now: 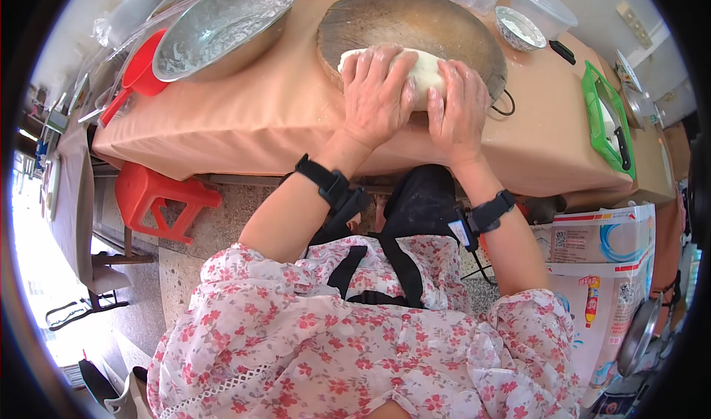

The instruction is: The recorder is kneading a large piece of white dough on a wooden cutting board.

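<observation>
A thick roll of white dough point(424, 69) lies across the near part of a round wooden chopping board point(404, 19). My left hand point(379, 93) wraps over the dough's left part, its fingers curled on top and dusted with flour. On the right end, my right hand point(461, 108) grips the dough with bent fingers, its thumb pressed against the near side. Both palms hide much of the dough's near face.
Left of the board stands a large metal basin point(222, 30) with floury residue, beside a red dipper point(146, 67). On the right are a small bowl of white powder point(521, 30), a clear plastic tub point(546, 8) and a green basket point(603, 108) holding a knife. A red stool point(159, 197) stands below.
</observation>
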A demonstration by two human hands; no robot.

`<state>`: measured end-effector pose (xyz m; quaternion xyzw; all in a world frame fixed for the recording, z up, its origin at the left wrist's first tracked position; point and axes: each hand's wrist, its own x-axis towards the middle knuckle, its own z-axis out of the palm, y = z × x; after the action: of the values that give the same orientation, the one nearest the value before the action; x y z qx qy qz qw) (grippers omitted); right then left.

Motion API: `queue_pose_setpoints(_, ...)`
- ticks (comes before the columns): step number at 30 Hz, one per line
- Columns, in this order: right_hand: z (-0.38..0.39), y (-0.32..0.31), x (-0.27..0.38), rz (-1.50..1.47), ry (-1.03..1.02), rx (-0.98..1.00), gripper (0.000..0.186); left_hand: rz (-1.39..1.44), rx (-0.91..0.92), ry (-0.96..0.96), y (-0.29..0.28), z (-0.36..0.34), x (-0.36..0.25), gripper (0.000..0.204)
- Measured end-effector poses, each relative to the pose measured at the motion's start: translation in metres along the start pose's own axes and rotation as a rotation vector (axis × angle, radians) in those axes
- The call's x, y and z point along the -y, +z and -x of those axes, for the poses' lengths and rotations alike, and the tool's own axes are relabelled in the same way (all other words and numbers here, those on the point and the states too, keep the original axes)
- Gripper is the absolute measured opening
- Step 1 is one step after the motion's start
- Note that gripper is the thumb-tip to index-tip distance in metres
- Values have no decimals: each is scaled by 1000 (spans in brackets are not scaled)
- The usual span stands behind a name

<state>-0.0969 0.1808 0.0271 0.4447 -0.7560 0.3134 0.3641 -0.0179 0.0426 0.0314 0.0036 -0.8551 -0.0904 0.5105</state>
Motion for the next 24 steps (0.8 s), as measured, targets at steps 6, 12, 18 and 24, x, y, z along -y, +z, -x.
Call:
queue_pose_setpoints(6, 23, -11, 14, 3, -29, 18, 48, -52, 58, 1, -11, 33, -5, 46)
queue_pose_setpoints(12, 15, -6, 9, 19, -42, 27, 48, -50, 35, 31, -4, 24, 4, 44)
queue_pose_setpoints(18, -13, 11, -10, 36, 3, 60, 40, -23, -31, 49, 15, -13, 19, 34)
queue_pose_setpoints(24, -46, 22, -28, -22, 220, 245, 30, -57, 105, -93, 33, -42, 28, 23)
